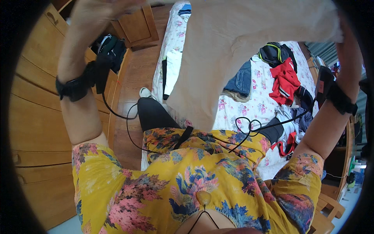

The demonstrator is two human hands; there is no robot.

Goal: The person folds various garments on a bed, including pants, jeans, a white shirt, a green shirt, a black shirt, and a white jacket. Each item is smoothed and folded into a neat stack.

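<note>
A thin beige garment (218, 46) is spread in the air in front of me, one long narrow part hanging down toward my lap. Whether it is a shirt or trousers I cannot tell. At the upper left, my left hand (107, 9) is raised and closed on the garment's edge, its fingers partly cut off by the frame. My right hand (345, 29), raised at the upper right, grips the opposite end; cloth covers most of its fingers. Black bands with cables circle both wrists.
Below the garment lies a flowered bedsheet (257, 78) with folded jeans (239, 82), a red garment (285, 80), a black bag-like bundle (272, 54) and white-and-black clothing (171, 74). A wooden cabinet (43, 124) stands left, with dark clothes (113, 50) in an open drawer. Loose cables hang near my lap.
</note>
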